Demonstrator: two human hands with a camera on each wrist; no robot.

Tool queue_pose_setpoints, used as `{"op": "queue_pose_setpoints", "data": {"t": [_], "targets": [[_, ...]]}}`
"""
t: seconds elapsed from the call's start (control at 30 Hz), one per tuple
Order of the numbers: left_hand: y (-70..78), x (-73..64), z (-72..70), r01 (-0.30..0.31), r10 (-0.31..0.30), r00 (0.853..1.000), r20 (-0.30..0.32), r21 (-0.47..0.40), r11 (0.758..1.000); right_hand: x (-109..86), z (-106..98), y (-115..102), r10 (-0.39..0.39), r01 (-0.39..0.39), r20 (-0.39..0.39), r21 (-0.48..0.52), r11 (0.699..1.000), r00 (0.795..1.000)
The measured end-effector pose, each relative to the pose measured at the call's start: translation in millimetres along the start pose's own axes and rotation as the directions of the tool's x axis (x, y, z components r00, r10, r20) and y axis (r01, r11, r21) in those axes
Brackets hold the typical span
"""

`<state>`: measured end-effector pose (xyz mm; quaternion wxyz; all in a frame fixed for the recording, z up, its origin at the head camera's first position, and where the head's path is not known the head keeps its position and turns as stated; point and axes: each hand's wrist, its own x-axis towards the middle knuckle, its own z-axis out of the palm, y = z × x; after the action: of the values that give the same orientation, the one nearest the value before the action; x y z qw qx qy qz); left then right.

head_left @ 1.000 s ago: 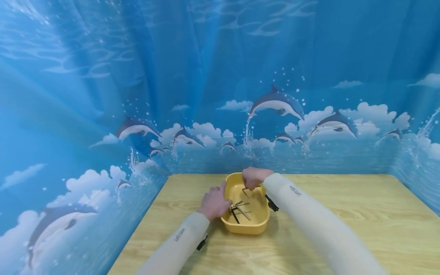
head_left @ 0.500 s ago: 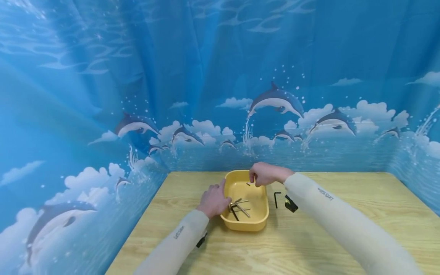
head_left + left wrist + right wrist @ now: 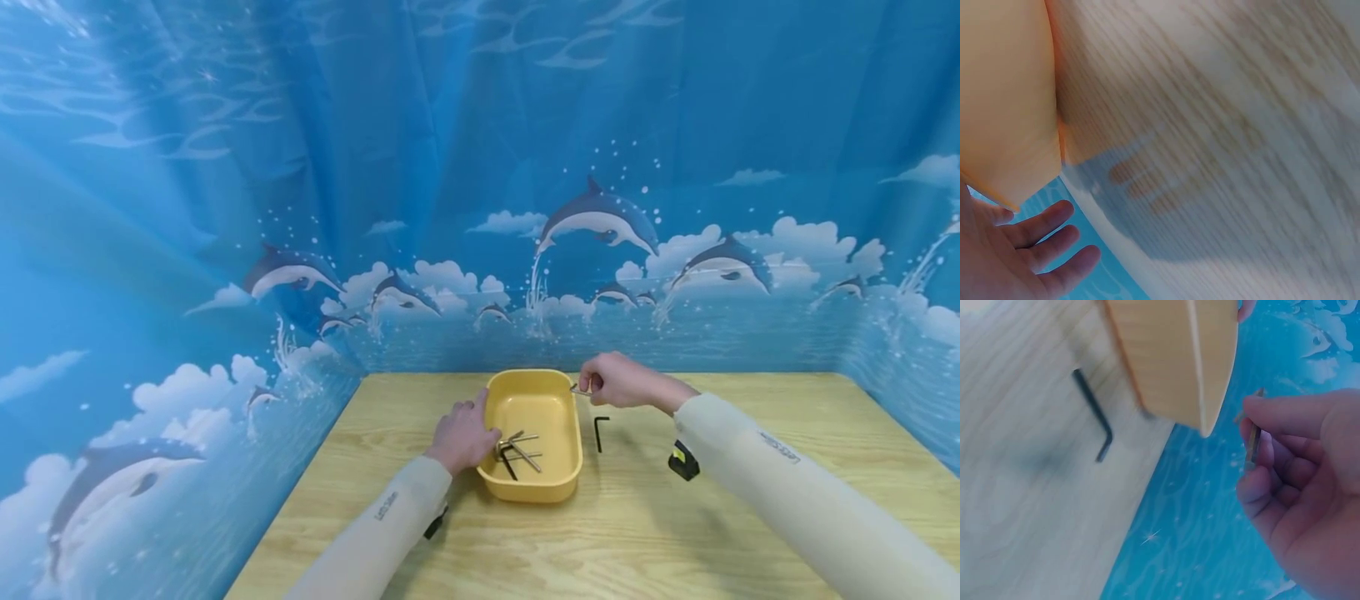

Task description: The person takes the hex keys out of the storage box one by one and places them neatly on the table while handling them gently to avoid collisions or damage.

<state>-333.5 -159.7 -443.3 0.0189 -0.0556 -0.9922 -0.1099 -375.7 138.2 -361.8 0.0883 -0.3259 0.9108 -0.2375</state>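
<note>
A yellow plastic basin (image 3: 531, 493) stands on the table. In it, near its left wall, lie several silver hex keys (image 3: 529, 458) and a black hex key (image 3: 509, 465), partly overlapping. My left hand (image 3: 462, 435) rests at the basin's left rim, fingers spread and fairly straight; in the left wrist view the hand (image 3: 1016, 253) shows loose fingers beside the wall. My right hand (image 3: 618, 380) pinches a small metal hex key (image 3: 1254, 442) between thumb and fingers, just right of the basin's far right rim. Another black hex key (image 3: 598, 434) lies on the table right of the basin.
The light wood-grain table (image 3: 720, 492) runs back to a blue curtain (image 3: 450, 333) printed with dolphins. Black wrist straps (image 3: 683, 461) sit under the pale sleeves.
My right hand has lifted the metal hex key out of the basin and carried it right, past the rim. The black hex key on the table has come into view. My left hand stays put.
</note>
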Motion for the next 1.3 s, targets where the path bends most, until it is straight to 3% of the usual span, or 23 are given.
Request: {"op": "queue_pose_setpoints", "data": {"t": [0.23,0.63,1.3], "targets": [[-0.3,1.5,1.2,0.001,-0.001,1.000,0.005,0.000,1.000,-18.3,8,18,0.041,-0.041,-0.042,0.003,0.999,0.998],[-0.6,0.1,-0.8,-0.002,0.002,1.000,-0.003,-0.007,1.000,-31.8,42,46,0.180,-0.186,-0.116,-0.037,0.982,0.977],[-2.0,2.2,1.6,-0.015,0.015,1.000,0.002,-0.001,1.000,-35.1,66,60,0.223,-0.241,-0.139,-0.127,0.962,0.965]]}}
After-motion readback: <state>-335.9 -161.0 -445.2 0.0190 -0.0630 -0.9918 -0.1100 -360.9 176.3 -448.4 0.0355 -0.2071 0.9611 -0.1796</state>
